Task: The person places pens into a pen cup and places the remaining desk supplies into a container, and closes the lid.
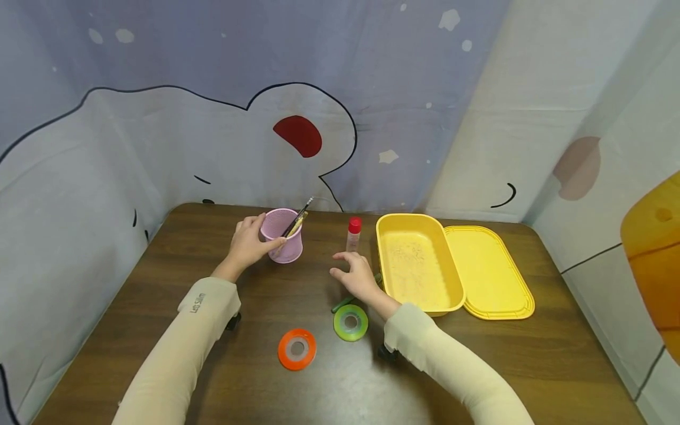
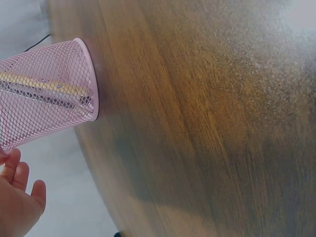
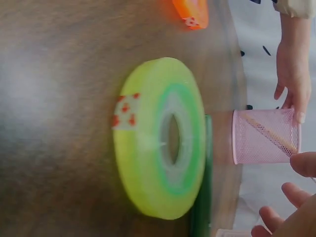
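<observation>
A pink mesh pen cup (image 1: 287,252) stands upright on the table, with a dark pencil (image 1: 304,206) and a yellow pen (image 1: 295,226) leaning in it. My left hand (image 1: 247,241) grips the cup by its rim, thumb across the front and fingers at the far left side. In the left wrist view its fingertips (image 2: 12,157) meet the mesh cup (image 2: 54,116) at the rim. My right hand (image 1: 361,278) hovers with spread, loosely bent fingers and holds nothing. Just beyond its fingers stands a clear bottle with a red cap (image 1: 354,225).
Near the right forearm lie a green tape roll (image 1: 340,334) and a green stick-like object (image 1: 342,304), partly hidden by the hand. An orange tape roll (image 1: 284,356) lies nearer me. At right, a yellow tray (image 1: 458,295) overlaps its yellow lid (image 1: 489,271). A printed curtain (image 1: 404,106) hangs behind the table.
</observation>
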### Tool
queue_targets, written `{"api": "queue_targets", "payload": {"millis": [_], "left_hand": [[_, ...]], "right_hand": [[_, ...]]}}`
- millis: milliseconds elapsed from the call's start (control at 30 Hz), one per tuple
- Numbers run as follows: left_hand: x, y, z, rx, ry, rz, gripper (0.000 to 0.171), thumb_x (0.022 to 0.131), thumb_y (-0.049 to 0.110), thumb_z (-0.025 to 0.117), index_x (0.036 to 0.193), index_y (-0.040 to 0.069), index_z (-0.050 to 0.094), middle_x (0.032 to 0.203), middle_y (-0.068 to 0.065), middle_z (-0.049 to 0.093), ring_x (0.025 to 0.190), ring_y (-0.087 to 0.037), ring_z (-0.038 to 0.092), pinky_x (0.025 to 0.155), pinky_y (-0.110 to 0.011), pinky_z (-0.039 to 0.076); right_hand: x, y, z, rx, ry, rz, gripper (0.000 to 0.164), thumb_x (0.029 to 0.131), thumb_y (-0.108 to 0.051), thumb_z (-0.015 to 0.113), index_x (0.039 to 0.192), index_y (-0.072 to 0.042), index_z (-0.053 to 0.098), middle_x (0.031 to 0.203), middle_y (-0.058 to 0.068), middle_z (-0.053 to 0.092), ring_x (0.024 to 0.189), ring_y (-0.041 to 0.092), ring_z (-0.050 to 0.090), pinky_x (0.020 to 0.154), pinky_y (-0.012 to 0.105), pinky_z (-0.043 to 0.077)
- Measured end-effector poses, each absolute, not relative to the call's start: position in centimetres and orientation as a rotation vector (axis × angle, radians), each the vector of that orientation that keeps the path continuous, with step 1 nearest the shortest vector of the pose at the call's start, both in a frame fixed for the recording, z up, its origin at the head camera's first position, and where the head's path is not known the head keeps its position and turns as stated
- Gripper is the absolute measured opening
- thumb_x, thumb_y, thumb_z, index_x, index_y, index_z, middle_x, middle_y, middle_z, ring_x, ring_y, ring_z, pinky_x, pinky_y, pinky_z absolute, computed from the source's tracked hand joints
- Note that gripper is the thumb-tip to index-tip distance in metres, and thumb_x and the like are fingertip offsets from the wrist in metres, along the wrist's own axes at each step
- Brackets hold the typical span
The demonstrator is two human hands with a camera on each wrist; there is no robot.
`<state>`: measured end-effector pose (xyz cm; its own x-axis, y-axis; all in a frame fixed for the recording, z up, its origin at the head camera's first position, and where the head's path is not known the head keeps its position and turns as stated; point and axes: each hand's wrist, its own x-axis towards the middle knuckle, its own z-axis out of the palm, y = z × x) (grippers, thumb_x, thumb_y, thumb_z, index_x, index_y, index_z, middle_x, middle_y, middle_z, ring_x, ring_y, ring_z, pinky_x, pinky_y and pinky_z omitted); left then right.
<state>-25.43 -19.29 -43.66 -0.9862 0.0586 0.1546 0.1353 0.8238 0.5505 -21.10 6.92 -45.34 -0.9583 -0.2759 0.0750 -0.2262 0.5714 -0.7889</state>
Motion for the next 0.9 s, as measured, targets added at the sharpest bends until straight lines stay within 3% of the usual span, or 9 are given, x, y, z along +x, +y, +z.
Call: {"api": "queue_targets", "payload": {"millis": [300,900], "left_hand": [[-25.3,-19.3,-43.7,-0.146,-2.87,-0.895,0.088,0.072,0.048,0.065,0.135,-0.002,0.03,0.128,-0.024,0.038,0.118,-0.038,0.031,0.094,-0.052,0.031],[-25.4,-19.3,-43.7,-0.141,-2.874,-0.889,0.089,0.071,0.049,0.065,0.136,-0.001,0.029,0.128,-0.023,0.038,0.118,-0.037,0.032,0.094,-0.052,0.031]], "right_hand": [[-20.6,7.8,-46.5,-0.408,2.847,-1.244,0.037,0.081,-0.02,0.06,0.113,-0.004,0.056,0.12,0.016,0.051,0.122,0.036,0.033,0.099,0.053,0.024],[-19.7,8.9,-47.7,-0.371,2.835,-1.2,0.033,0.079,-0.015,0.06,0.11,-0.004,0.058,0.127,0.023,0.044,0.126,0.041,0.026,0.103,0.052,0.019]]}}
